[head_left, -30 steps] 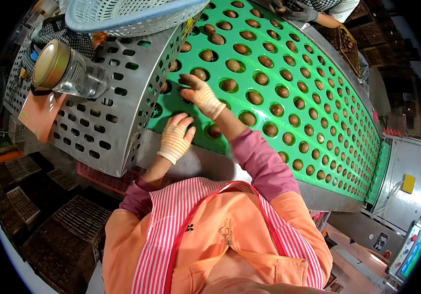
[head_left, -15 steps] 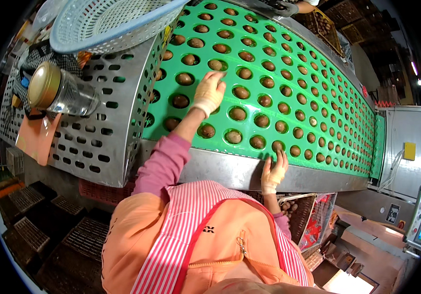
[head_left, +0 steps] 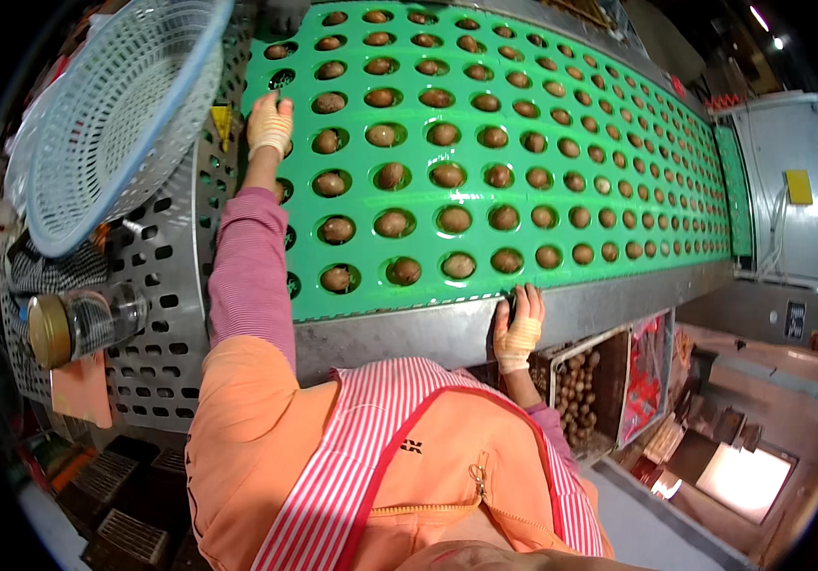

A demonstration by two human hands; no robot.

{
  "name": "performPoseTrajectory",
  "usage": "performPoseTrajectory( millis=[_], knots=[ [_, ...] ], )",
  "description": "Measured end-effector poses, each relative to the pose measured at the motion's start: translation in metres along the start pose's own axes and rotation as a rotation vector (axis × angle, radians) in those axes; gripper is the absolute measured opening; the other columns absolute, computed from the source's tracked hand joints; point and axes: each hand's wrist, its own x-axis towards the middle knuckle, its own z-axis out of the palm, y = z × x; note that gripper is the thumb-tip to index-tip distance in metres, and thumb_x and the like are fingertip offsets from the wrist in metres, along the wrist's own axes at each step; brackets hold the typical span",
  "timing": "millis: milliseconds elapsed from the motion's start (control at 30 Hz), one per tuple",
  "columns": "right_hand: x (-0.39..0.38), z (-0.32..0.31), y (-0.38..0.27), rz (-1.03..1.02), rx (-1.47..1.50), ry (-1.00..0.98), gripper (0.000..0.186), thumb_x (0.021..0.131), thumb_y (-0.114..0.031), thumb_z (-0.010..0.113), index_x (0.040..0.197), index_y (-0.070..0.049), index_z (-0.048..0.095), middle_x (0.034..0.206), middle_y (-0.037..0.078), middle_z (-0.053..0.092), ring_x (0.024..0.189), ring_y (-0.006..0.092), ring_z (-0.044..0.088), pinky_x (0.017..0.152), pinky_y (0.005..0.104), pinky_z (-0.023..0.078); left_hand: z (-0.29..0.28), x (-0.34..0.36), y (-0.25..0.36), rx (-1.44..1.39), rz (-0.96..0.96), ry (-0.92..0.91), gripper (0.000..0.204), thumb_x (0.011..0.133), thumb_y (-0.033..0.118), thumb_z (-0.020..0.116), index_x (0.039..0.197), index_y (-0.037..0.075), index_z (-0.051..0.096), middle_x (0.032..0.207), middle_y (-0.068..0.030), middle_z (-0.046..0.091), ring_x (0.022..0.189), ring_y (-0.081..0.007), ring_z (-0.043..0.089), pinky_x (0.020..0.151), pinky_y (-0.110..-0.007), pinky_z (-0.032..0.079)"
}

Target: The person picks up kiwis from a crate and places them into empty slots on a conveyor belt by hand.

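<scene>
My left hand (head_left: 270,125), wrapped in pale tape or glove material, reaches over the left edge of the green perforated sheet (head_left: 309,303). Its fingers bend down and slightly apart over an oval hole; I see nothing held, though the tips are partly hidden. Just beyond them is an oval hole without a brown piece. Rows of rounded brown pieces (head_left: 394,224), egg-like in shape, sit singly in the other holes. At the sheet's near edge my right hand (head_left: 518,333), also wrapped, rests on the metal rim (head_left: 380,335) with fingers extended, holding nothing.
A light-blue plastic basket (head_left: 123,114) leans at the left above a slotted metal shelf (head_left: 173,314). On that shelf lies a clear jar with a gold lid (head_left: 47,330). Below the right rim stands a crate of brown pieces (head_left: 575,400). A metal machine housing (head_left: 794,162) closes the far right.
My left hand has moved left from the middle columns to the sheet's left edge. My right hand stays by the near rim. The whole view has shifted.
</scene>
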Motion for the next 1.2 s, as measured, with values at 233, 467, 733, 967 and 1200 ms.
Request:
performPoseTrajectory(
  millis=[233, 467, 733, 967, 1200],
  knots=[
    [-0.027, 0.064, -0.061, -0.005, 0.028, 0.076, 0.037, 0.089, -0.015, 0.061, 0.122, 0.001, 0.056, 0.126, 0.023, 0.054, 0.118, 0.0449, 0.051, 0.101, 0.0524, 0.042, 0.002, -0.091, 0.027, -0.381, 0.249, -0.272, 0.035, 0.096, 0.029, 0.058, 0.125, 0.011, 0.063, 0.117, -0.0161, 0.068, 0.105, -0.0312, 0.064, 0.094, -0.038, 0.050],
    [-0.059, 0.128, -0.125, -0.048, 0.130, 0.243, 0.037, 0.085, -0.010, 0.064, 0.120, 0.000, 0.055, 0.124, 0.022, 0.055, 0.116, 0.0428, 0.052, 0.100, 0.0497, 0.044, 0.040, -0.246, 0.015, 0.114, 1.000, -0.514, 0.059, 0.090, 0.032, 0.058, 0.142, 0.007, 0.043, 0.147, -0.0194, 0.041, 0.135, -0.0401, 0.037, 0.114, -0.050, 0.031],
    [-0.121, 0.177, -0.191, 0.041, 0.304, 0.330, 0.035, 0.081, -0.006, 0.066, 0.115, -0.005, 0.060, 0.122, 0.018, 0.058, 0.115, 0.0421, 0.054, 0.099, 0.0491, 0.046, 0.059, -0.256, -0.023, -0.060, 0.995, -0.466, 0.066, 0.093, 0.041, 0.055, 0.147, 0.008, 0.037, 0.154, -0.0173, 0.032, 0.139, -0.0419, 0.032, 0.115, -0.052, 0.028],
    [-0.261, 0.082, -0.161, 0.651, 0.180, 0.637, 0.028, 0.094, -0.023, 0.059, 0.111, 0.000, 0.063, 0.106, 0.019, 0.066, 0.101, 0.0377, 0.062, 0.091, 0.0439, 0.048, 0.050, -0.293, -0.022, -0.165, 1.242, -0.632, 0.058, 0.094, 0.037, 0.055, 0.141, 0.005, 0.044, 0.145, -0.0205, 0.044, 0.131, -0.0429, 0.041, 0.111, -0.052, 0.032],
    [-0.415, 0.038, -0.123, 1.297, 0.032, -0.005, 0.066, 0.081, -0.037, 0.070, 0.136, -0.004, 0.052, 0.140, 0.022, 0.051, 0.124, 0.0397, 0.052, 0.102, 0.0484, 0.045, -0.007, -0.393, 0.004, -0.608, 1.254, -0.772, 0.058, 0.088, 0.024, 0.066, 0.138, 0.001, 0.046, 0.135, -0.0254, 0.050, 0.124, -0.0437, 0.047, 0.106, -0.049, 0.039]
  ],
)
